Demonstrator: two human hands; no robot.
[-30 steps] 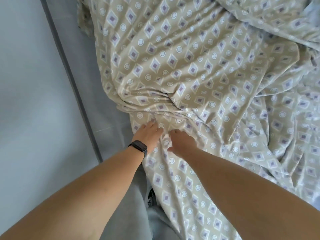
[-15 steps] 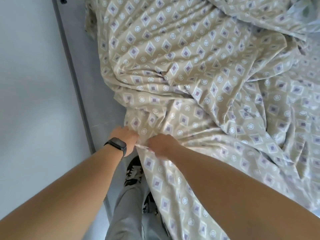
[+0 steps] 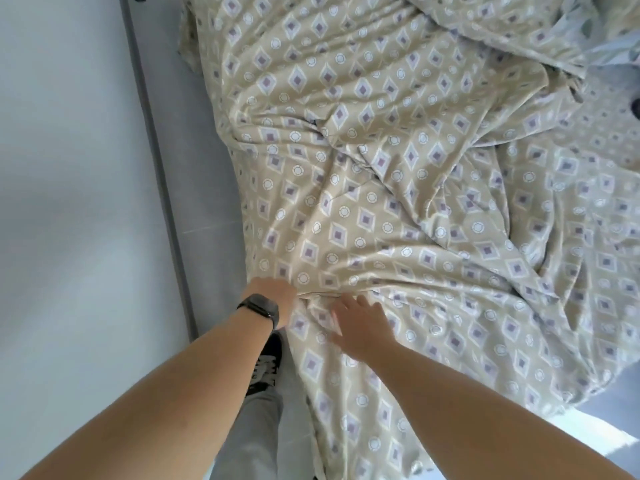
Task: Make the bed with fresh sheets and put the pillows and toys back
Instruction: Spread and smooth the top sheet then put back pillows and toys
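Observation:
A beige sheet [image 3: 398, 209] printed with purple diamonds and white circles lies crumpled across the bed and hangs down over its near edge. My left hand [image 3: 273, 294], a black band on its wrist, is at the sheet's left edge. Its fingers are tucked into a bunched fold and grip it. Just to the right, my right hand [image 3: 360, 325] rests on the sheet with its fingers fairly straight and spread. No pillows or toys are in view.
A pale wall [image 3: 69, 202] with a grey skirting strip [image 3: 156, 161] runs along the left, leaving a narrow floor gap beside the bed. My shoe [image 3: 266, 365] and grey trouser leg stand in that gap. Pale blue fabric [image 3: 609, 46] shows at the top right.
The bunched fold has been drawn toward me and the sheet's upper part pulled flatter. My right hand has let go of the fabric and now lies spread on it.

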